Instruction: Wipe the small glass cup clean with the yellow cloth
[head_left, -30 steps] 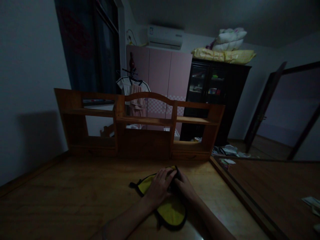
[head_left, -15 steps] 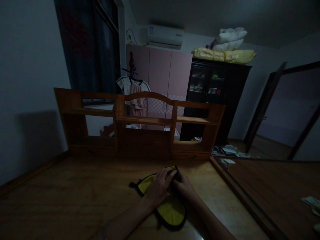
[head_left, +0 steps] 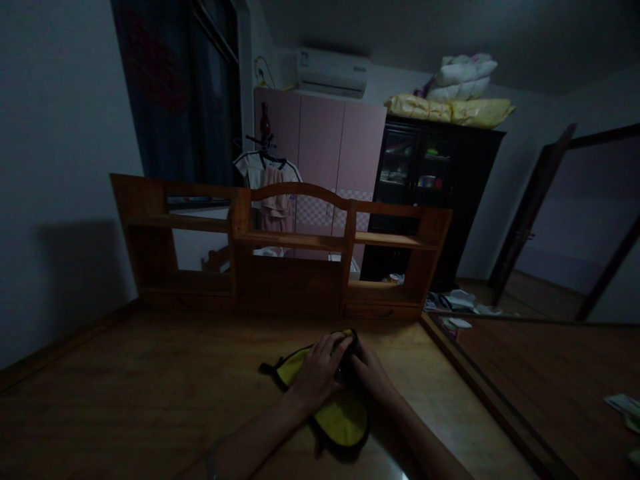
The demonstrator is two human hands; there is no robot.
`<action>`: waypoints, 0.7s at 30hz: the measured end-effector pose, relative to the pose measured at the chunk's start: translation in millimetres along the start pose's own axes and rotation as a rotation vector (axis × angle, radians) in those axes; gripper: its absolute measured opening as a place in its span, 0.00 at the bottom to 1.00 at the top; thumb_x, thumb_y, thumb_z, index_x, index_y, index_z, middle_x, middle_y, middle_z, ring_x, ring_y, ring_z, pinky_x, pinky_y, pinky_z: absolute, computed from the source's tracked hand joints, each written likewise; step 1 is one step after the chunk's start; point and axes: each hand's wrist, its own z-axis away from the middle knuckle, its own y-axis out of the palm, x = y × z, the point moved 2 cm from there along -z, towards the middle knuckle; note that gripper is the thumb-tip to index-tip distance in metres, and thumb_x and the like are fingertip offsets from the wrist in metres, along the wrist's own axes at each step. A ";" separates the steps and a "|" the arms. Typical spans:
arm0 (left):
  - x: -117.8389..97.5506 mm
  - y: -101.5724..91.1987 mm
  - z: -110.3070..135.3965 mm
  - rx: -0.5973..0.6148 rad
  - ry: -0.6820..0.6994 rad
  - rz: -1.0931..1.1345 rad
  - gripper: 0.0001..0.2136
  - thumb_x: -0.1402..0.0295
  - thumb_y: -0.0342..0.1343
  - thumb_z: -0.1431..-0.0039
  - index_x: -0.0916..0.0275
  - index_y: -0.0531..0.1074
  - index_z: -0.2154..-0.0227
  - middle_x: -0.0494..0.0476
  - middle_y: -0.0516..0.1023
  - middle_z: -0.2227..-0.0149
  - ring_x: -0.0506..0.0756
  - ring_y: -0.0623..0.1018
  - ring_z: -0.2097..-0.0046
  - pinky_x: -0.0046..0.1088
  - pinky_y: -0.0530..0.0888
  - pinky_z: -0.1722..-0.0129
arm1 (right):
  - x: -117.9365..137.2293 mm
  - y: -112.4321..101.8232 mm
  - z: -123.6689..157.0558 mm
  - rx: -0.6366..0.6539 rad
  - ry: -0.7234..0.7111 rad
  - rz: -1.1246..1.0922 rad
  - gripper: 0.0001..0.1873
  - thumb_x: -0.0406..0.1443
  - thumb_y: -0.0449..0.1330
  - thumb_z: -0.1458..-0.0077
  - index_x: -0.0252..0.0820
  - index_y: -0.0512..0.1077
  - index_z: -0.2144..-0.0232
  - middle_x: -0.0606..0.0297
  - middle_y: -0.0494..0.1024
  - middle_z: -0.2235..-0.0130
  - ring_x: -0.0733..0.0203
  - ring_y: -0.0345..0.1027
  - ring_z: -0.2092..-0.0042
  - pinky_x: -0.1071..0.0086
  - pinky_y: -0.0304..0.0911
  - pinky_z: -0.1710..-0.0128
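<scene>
A yellow fabric pouch (head_left: 344, 419) with black edging lies on the wooden tabletop (head_left: 170, 393), its ends spread toward the left and toward me. My left hand (head_left: 320, 368) lies over its middle, fingers curled at the upper edge. At the pouch's far right side my right hand (head_left: 369, 368) grips the black edge, its fingertips partly hidden. Between the hands is a dark gap with a small shiny spot that I cannot make out.
Behind the pouch stands a wooden shelf unit (head_left: 293, 287) with small drawers. A raised wooden rim (head_left: 475, 387) runs along the tabletop's right side. Beyond it is a brown surface (head_left: 545, 360) with papers (head_left: 625, 407). A wall (head_left: 55, 280) borders the left.
Both hands stay on the pouch with almost the same hold. The pouch's near end has shifted very slightly; the whole view has moved a little.
</scene>
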 end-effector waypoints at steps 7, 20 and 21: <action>1.8 -0.3 0.1 0.013 -0.022 -0.002 0.41 0.72 0.66 0.53 0.52 0.52 0.38 0.60 0.61 0.40 0.63 0.63 0.40 0.48 0.63 0.40 | -7.9 -1.8 -3.2 0.014 -0.066 0.061 0.22 0.36 0.58 0.47 0.43 0.69 0.48 0.59 0.76 0.50 0.50 0.69 0.49 0.55 0.63 0.46; 3.2 -0.5 1.2 -0.012 -0.036 -0.023 0.39 0.74 0.63 0.50 0.51 0.51 0.38 0.60 0.61 0.41 0.63 0.63 0.40 0.50 0.63 0.41 | -9.0 -0.4 -2.2 0.033 -0.034 0.018 0.31 0.33 0.62 0.52 0.43 0.63 0.44 0.58 0.73 0.47 0.50 0.66 0.46 0.53 0.60 0.43; 3.1 -0.7 1.2 -0.011 -0.038 -0.026 0.39 0.74 0.63 0.50 0.51 0.52 0.38 0.60 0.61 0.41 0.63 0.63 0.40 0.50 0.63 0.41 | -7.8 0.2 -2.1 0.036 -0.027 0.008 0.32 0.32 0.62 0.53 0.43 0.63 0.44 0.58 0.73 0.46 0.50 0.66 0.46 0.53 0.59 0.43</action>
